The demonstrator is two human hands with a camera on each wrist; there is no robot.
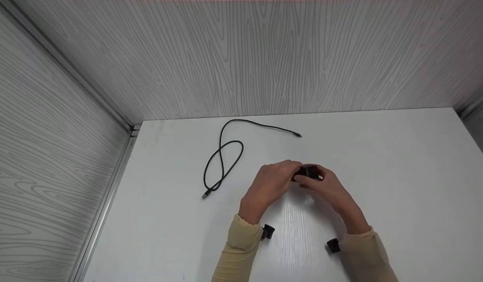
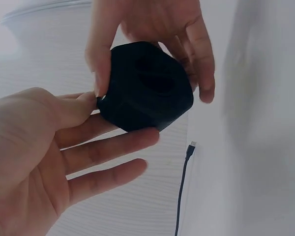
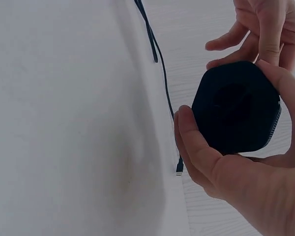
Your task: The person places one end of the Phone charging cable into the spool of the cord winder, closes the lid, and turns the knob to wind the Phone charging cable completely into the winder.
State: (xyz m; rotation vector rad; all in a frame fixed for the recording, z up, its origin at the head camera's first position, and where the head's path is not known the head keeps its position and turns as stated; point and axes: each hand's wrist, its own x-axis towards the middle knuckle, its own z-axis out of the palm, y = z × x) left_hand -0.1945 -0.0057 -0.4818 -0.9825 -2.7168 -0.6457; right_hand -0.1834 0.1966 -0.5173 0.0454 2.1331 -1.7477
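Note:
A black six-sided device [image 1: 310, 171] with rounded corners is held between both hands over the white table. My left hand [image 1: 271, 182] pinches one edge of it between thumb and forefinger; its other fingers stretch along the near side in the left wrist view. Around the opposite sides, my right hand [image 1: 335, 190] grips the device with thumb and fingers. One broad face [image 3: 236, 108] of the device shows in the right wrist view, dark and with a ribbed strip along its side. Its exact kind cannot be told.
On the white table [image 1: 155, 219], a black USB cable [image 1: 222, 156] lies looped to the left, its larger plug [image 1: 206, 194] toward the front and its small plug [image 1: 298, 135] behind the hands. Wood-grain panels [image 1: 241, 58] stand at the back and sides.

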